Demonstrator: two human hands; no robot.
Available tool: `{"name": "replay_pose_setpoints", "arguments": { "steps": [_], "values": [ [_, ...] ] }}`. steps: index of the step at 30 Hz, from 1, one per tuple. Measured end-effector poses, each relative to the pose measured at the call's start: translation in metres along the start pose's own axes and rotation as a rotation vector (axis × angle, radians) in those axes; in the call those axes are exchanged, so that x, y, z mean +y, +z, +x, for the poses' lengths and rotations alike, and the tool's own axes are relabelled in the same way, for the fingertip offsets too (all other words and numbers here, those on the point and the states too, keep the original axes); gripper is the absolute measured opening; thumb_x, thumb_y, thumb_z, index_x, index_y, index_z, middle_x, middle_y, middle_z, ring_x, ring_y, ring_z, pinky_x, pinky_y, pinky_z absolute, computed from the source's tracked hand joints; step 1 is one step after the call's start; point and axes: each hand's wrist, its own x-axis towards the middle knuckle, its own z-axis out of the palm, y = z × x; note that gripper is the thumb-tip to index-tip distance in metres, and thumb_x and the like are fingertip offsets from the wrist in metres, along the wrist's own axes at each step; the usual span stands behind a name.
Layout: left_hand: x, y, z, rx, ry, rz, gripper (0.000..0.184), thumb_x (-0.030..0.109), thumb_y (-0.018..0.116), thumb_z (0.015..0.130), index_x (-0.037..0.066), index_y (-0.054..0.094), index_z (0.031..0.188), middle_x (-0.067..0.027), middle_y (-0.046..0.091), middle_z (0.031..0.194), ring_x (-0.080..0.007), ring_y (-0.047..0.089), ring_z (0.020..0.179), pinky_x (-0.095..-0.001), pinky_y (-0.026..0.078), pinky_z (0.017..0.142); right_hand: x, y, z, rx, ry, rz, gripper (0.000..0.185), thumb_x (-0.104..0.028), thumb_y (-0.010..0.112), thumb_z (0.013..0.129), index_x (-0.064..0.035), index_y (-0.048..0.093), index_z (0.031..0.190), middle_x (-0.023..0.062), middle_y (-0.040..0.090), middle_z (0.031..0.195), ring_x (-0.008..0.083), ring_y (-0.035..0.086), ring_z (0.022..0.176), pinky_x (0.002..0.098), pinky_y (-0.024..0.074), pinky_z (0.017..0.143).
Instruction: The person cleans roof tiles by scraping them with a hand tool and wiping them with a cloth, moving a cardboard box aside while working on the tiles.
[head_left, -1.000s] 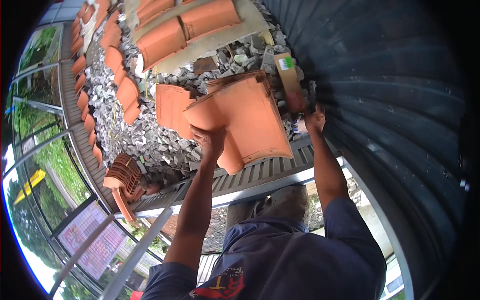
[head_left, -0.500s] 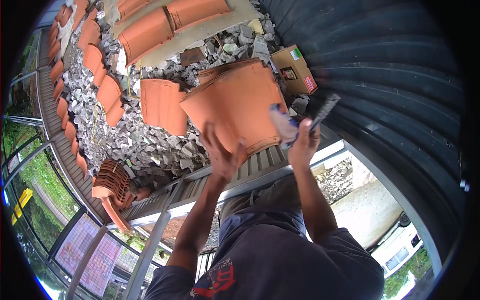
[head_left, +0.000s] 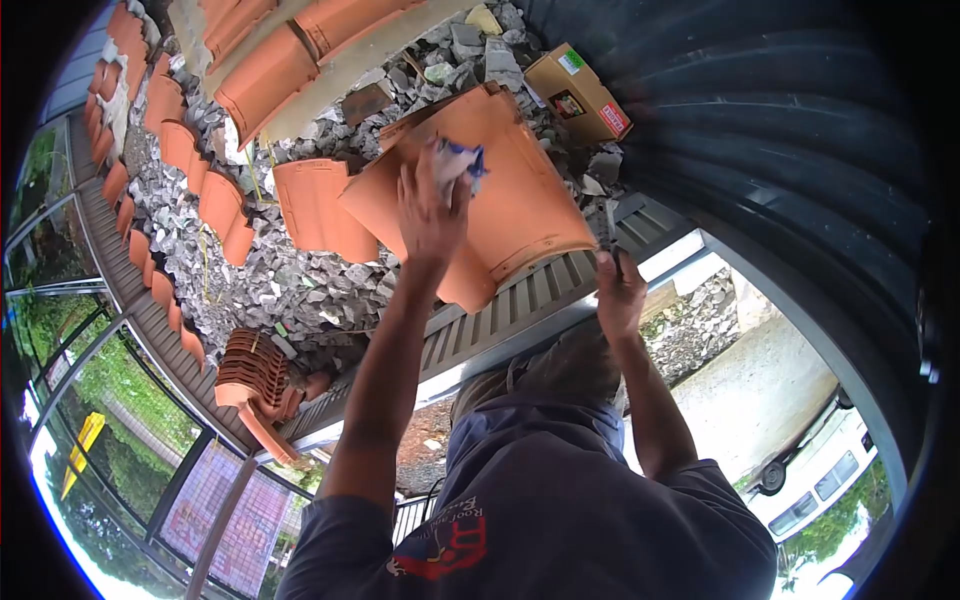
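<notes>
My left hand (head_left: 432, 215) is over a large orange clay roof tile (head_left: 535, 205), its fingers closed on a crumpled white-and-blue cloth or wrapper (head_left: 462, 165). The tile lies on top of other tiles, one of which pokes out beneath its near edge. Close to the tile's right corner, my right hand (head_left: 621, 292) grips a tool with a dark handle and a narrow metal blade (head_left: 607, 226). The blade points away from me; its exact kind is unclear. Another roof tile (head_left: 322, 208) lies to the left on the rubble.
Grey broken rubble (head_left: 265, 265) surrounds the tiles. A cardboard box (head_left: 577, 95) stands by the dark corrugated wall (head_left: 760, 120) on the right. Rows of tiles (head_left: 265, 85) run at the back left, with a tile stack (head_left: 250, 370) nearer. A metal frame edge (head_left: 670, 258) crosses in front of me.
The crumpled white-and-blue thing, earlier beside my right hand, is now in my left hand over the tile. My left hand moved up and away; my right hand lowered slightly with the tool.
</notes>
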Motion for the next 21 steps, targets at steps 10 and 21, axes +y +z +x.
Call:
{"name": "replay_pose_setpoints", "arguments": {
  "steps": [10,21],
  "values": [
    [-0.102,-0.027,0.010,0.162,-0.160,0.414,0.041,0.030,0.072,0.095,0.012,0.067,0.132,-0.0154,0.056,0.118,-0.0379,0.053,0.104,-0.0517,0.046,0.084,-0.069,0.019,0.025,-0.209,-0.458,-0.116,0.038,-0.009,0.057,0.105,-0.0036,0.058,0.143,0.0210,0.067,0.122,0.0342,0.067,0.107,0.0431,0.0535,0.089],
    [-0.075,0.019,-0.037,0.439,-0.856,0.311,0.079,0.060,0.049,0.102,-0.002,0.040,0.151,-0.0281,0.047,0.133,-0.0477,0.049,0.114,-0.0585,0.042,0.096,-0.142,0.141,0.089,-0.558,-0.220,0.162,0.034,-0.024,0.055,0.111,-0.0073,0.055,0.141,0.0044,0.064,0.089,0.0075,0.054,0.061,0.0278,0.0475,0.054]
  ]
}}
